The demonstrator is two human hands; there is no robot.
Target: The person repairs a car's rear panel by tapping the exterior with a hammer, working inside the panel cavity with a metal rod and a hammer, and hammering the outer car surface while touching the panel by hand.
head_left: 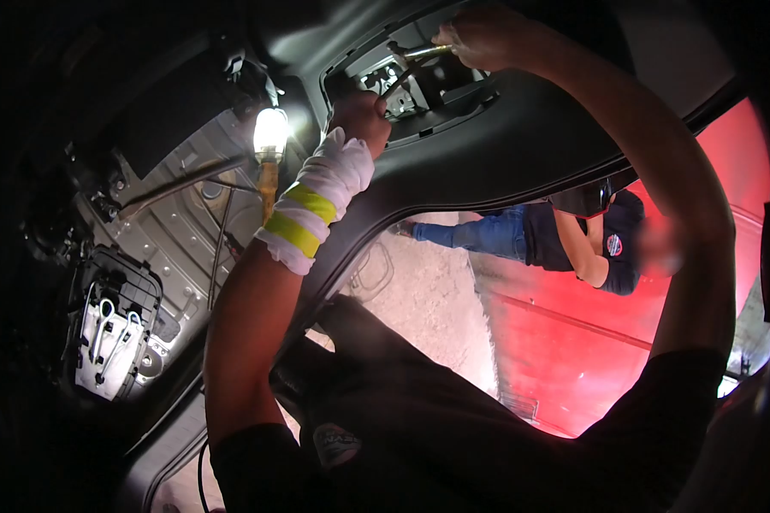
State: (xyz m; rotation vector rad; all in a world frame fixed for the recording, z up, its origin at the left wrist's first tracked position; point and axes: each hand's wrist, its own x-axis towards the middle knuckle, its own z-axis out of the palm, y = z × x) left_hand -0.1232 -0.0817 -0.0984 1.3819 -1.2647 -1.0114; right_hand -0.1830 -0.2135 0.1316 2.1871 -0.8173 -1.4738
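Note:
My right hand (488, 38) is closed round the end of a hammer (423, 52), its small head toward the left. Below it, my left hand (361, 121) grips a dark slim bar (399, 85) that slants up toward the hammer head. Both hands are at an opening (441, 85) in the dark trim panel (488, 145) of a vehicle, where bare metal and brackets show. White cloth with a yellow-green band (304, 209) wraps my left wrist and forearm.
A lit work lamp (269, 137) with a wooden handle stands left of my left arm. Beyond it is the bare metal floor (180, 231), with rods across it. A black tray (115, 333) holds metal tools at lower left. Outside the door opening, a person (565, 231) stands before a red surface (556, 342).

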